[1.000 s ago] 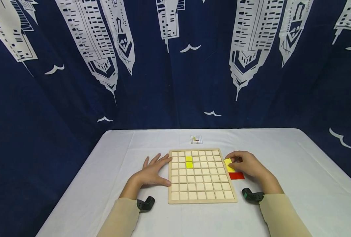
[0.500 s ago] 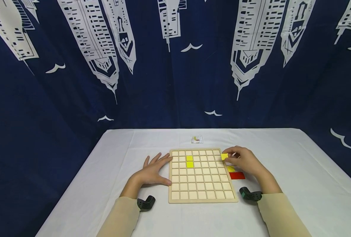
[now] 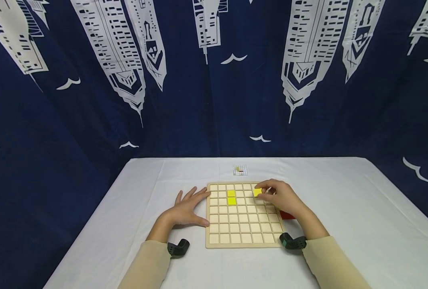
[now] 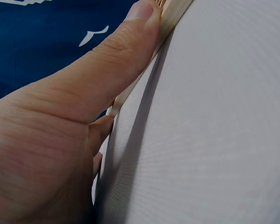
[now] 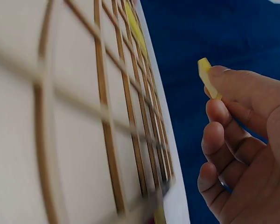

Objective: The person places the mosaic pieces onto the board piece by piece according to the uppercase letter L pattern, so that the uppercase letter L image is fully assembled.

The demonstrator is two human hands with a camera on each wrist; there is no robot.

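Observation:
A wooden grid board lies on the table, two yellow square tiles set one below the other in its cells. My left hand rests at the board's left edge with fingers spread; in the left wrist view its thumb lies along the wooden edge. Over the upper right of the board, my right hand pinches another yellow tile between thumb and fingers. The right wrist view shows this tile held up above the cells.
Beyond the board lies a small card printed with a grid and coloured squares. A red piece sits against the board's right edge, partly behind the right arm. White cloth covers the table, and a dark blue patterned curtain hangs behind.
My right hand has lifted a yellow tile from the pieces beside the board and carried it left over the board's upper right cells. The left hand has stayed put.

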